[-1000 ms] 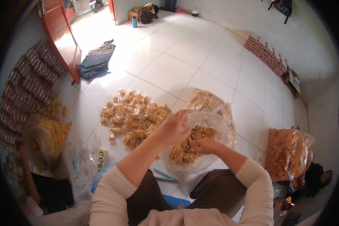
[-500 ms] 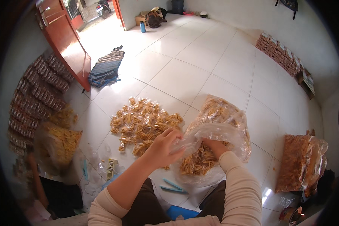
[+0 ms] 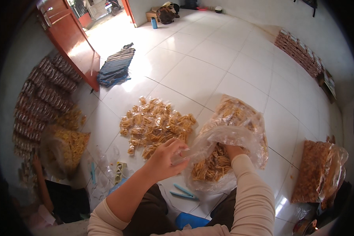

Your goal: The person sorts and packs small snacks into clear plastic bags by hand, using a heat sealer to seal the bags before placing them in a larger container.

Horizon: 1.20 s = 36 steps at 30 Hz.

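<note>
Head view: packets (image 3: 155,122) lie left of the open bag (image 3: 234,135), a turquoise tool (image 3: 184,194) nearer. Bag: translucent, crumpled, holding golden sticks (image 3: 211,167). Left hand (image 3: 165,157): curled round clear plastic (image 3: 179,156). Right hand (image 3: 233,151): inside, fingers hidden; state indeterminable.

We seem to be in a home-style packing workshop: tiled floor (image 3: 200,72), open red door (image 3: 69,37) far left, packets (image 3: 47,92) stacked at left, packs (image 3: 299,54) far right, a snack sack (image 3: 311,171) near right, small filled bags (image 3: 155,122) heaped between.

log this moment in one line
left hand: at clear plastic; right hand: inside open bag of snack sticks; filled packets: on floor, left of bag
</note>
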Tool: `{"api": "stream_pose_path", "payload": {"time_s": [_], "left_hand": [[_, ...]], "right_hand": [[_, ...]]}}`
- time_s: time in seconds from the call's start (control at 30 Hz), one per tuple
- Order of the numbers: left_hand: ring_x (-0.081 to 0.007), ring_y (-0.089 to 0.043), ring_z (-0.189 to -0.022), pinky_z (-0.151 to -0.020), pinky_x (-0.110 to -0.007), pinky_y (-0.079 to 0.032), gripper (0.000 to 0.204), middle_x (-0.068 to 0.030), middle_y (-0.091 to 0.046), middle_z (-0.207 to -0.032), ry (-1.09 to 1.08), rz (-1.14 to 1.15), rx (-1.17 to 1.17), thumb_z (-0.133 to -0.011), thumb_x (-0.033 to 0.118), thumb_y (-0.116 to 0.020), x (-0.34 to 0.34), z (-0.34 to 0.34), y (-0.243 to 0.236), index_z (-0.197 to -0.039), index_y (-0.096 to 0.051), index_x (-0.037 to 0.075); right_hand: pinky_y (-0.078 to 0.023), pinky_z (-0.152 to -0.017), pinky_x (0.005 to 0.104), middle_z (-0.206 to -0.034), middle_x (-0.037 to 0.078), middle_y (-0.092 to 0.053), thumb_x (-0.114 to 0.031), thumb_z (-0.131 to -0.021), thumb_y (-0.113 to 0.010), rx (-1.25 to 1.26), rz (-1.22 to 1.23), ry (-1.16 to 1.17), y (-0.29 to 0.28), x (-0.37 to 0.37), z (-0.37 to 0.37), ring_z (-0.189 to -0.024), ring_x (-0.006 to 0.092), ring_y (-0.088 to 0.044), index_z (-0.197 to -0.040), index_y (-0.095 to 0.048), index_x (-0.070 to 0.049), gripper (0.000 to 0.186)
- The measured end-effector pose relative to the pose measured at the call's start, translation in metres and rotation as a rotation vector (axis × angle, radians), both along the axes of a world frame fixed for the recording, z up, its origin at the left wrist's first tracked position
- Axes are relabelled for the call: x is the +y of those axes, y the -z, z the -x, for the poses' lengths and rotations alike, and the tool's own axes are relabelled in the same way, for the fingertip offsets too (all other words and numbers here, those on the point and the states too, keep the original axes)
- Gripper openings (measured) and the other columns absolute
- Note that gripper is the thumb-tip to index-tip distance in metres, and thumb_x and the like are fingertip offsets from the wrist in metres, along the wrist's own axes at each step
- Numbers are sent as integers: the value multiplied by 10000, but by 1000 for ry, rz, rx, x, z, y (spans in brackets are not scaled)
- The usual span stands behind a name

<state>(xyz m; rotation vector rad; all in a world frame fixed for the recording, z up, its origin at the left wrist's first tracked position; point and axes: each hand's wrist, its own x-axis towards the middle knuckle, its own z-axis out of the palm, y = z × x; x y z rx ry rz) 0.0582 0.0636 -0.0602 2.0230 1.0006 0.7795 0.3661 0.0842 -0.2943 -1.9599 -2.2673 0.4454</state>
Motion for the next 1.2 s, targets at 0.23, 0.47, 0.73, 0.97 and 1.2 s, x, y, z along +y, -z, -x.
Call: {"api": "stream_pose_path", "payload": {"time_s": [0.23,0.47,0.73,0.97,1.2], "left_hand": [[-146,-585,-734,-653,-258,-475,281,-88,-575,-930,-23,2,35,-716,38,-679,-5,11,2,-967,-559,2],[-144,-583,-738,-654,-255,-476,287,-92,-569,-949,-27,2,67,-718,30,-678,-7,22,4,-977,-557,2],[-140,-575,-737,-634,-249,-474,270,-82,-559,-946,4,49,19,-726,28,-677,-7,22,1,-962,-549,10],[-145,-574,-730,-614,-249,-472,261,-80,-552,-915,17,63,33,-734,38,-674,-5,22,4,-962,-549,12],[-155,-573,-718,-614,-260,-473,266,-86,-552,-895,53,31,47,-732,51,-675,-3,18,6,-963,-551,13]], "right_hand": [[-398,-868,430,-1042,201,-547,-215,-779,-547,-6,11,7,5,4,10,-1023,357,-496,-1013,-571,-25,303],[-379,-893,434,-1085,198,-528,-235,-781,-549,-2,13,14,9,10,21,-1055,359,-473,-1046,-557,-38,330],[-357,-922,438,-1133,194,-506,-257,-784,-551,-7,20,13,7,6,20,-1091,361,-446,-1083,-542,-54,362],[-338,-947,442,-1175,190,-487,-277,-786,-553,3,16,18,6,10,17,-1123,362,-422,-1116,-528,-68,392],[-318,-972,446,-1218,187,-467,-296,-788,-556,18,9,13,4,9,15,-1154,364,-398,-1149,-515,-81,422]]}}
